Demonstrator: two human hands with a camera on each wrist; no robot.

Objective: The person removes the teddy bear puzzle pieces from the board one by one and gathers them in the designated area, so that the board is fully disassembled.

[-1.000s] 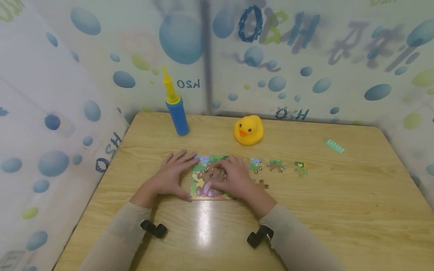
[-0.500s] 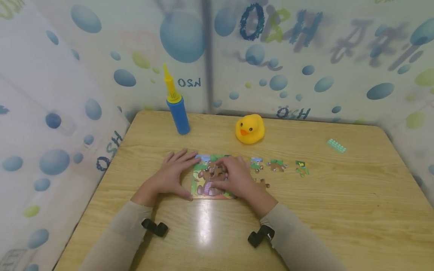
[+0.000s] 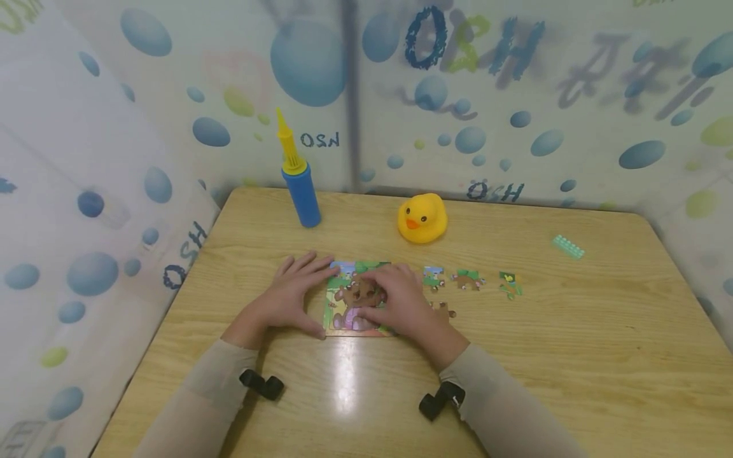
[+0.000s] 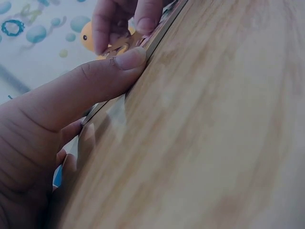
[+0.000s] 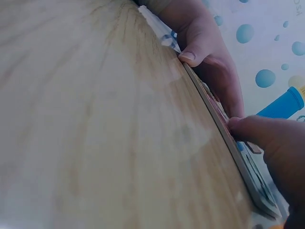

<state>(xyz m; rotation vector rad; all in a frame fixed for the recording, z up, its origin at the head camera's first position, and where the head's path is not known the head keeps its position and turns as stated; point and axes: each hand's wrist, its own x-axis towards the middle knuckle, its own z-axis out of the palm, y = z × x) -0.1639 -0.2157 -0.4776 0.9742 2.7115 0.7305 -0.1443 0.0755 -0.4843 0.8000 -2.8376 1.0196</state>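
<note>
A jigsaw puzzle board (image 3: 333,305) with a brown bear picture lies on the table between my hands. My left hand (image 3: 286,299) rests at its left side, fingers spread, with the thumb touching the near corner. Over the board's right part, my right hand (image 3: 403,302) curves its thumb and index finger about a brown puzzle piece (image 3: 372,294), seen tilted in the left wrist view. That hand hides the board's right side. Loose puzzle pieces lie to the right: a blue-green one (image 3: 432,278), a brown-green one (image 3: 467,280), and a brown one (image 3: 443,310) partly behind the right hand.
Farther right lies another puzzle piece (image 3: 509,285). A yellow rubber duck (image 3: 422,219) sits behind the board. A blue and yellow hand pump (image 3: 301,194) stands at the back left, and a mint toy brick (image 3: 568,246) lies at the back right. Walls border the wooden table (image 3: 572,356).
The brown piece under my right fingers has turned or shifted slightly on the board. Both hands stay in nearly the same place.
</note>
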